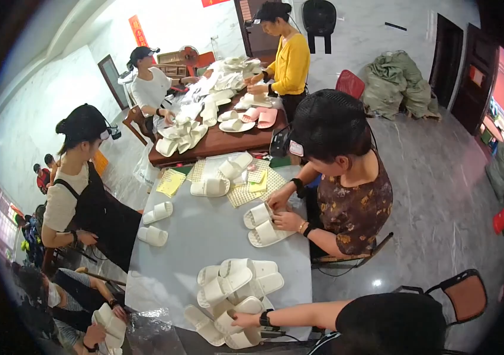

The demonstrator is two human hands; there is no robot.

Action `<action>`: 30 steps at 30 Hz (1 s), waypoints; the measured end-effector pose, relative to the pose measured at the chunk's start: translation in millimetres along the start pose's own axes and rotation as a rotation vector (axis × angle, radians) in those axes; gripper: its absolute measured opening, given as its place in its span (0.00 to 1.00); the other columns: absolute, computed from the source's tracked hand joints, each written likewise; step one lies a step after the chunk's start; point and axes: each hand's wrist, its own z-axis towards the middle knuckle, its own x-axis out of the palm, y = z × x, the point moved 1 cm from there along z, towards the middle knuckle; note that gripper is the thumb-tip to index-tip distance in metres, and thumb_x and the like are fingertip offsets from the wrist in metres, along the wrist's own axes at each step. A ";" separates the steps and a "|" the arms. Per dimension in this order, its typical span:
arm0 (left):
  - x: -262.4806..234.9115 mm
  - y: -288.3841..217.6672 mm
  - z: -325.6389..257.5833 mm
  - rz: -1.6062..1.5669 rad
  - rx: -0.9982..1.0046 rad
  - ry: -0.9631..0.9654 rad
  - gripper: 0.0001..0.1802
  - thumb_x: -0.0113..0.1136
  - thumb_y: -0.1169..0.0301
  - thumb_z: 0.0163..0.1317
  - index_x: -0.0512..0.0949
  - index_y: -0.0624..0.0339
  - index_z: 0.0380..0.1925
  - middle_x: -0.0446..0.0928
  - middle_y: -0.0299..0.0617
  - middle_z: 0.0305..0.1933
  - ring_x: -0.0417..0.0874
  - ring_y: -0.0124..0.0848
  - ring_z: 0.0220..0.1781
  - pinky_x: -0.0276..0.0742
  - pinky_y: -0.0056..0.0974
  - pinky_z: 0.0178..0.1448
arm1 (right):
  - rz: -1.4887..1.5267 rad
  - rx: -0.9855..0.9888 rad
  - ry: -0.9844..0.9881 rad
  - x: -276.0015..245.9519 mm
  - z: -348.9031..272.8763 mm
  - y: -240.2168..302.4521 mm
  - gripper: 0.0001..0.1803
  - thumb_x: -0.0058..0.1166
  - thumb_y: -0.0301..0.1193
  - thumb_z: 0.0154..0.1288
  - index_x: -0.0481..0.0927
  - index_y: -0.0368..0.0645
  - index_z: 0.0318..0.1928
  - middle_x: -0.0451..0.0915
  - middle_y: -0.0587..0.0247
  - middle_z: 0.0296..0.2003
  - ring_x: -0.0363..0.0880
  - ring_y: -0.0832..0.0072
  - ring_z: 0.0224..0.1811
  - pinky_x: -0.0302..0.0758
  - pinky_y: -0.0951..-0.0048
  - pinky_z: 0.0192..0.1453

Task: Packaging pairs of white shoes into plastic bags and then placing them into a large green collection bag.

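Neither my left hand nor my right hand shows. Nearest in the view is a heap of cream slide slippers (224, 290) on the near end of a pale grey table (187, 242). A co-worker's hand (245, 320), reaching in from the right, touches the heap. At the table's right edge another co-worker's hands (284, 216) rest on a pair of cream slippers (265, 234). Two single slippers (153, 236) lie by the left edge. At lower left, a seated person holds cream slippers (110, 328). Yellow sticker sheets (171, 183) and more slippers (210, 187) lie at the far end.
Beyond stands a brown table (228, 142) loaded with white and pink slippers, with two people at it. Another person stands at left. Clear plastic bags (154, 331) hang at the near left corner. An orange-backed chair (464, 297) and green sacks (398, 86) are at right.
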 end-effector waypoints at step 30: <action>-83.6 82.3 -152.1 -0.242 -0.309 0.196 0.58 0.69 0.50 0.35 0.45 0.50 0.64 0.50 0.65 0.62 0.55 0.58 0.62 0.51 0.55 0.62 | 0.100 -0.237 -0.065 -30.5 0.1 73.1 0.30 0.52 0.27 0.46 0.64 0.33 0.53 0.68 0.50 0.50 0.66 0.63 0.53 0.63 0.67 0.58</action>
